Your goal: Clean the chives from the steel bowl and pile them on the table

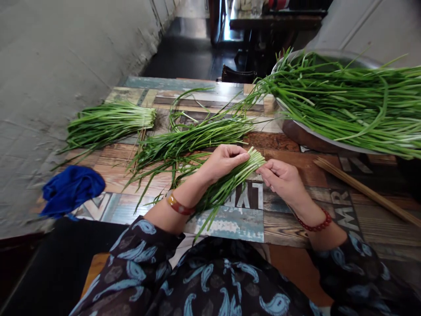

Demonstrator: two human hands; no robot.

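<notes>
My left hand (226, 161) is wrapped round a bunch of long green stalks (230, 182), near their pale cut ends. The leaves trail down toward the table's front edge. At those pale ends, my right hand (279, 175) is closed in a pinch; what its fingertips hold is too small to make out. Just behind my left hand lies a loose pile of the same stalks (197, 136). Farther left rests another bunch (112, 120), its pale ends lined up toward the right.
A large metal bowl (296, 127) heaped with green stalks (345, 96) stands at the back right. Thin brown sticks (365, 188) lie at the right. A blue cloth (74, 188) is at the left, near the wall (66, 57). Everything sits on a patchwork wooden table (286, 228).
</notes>
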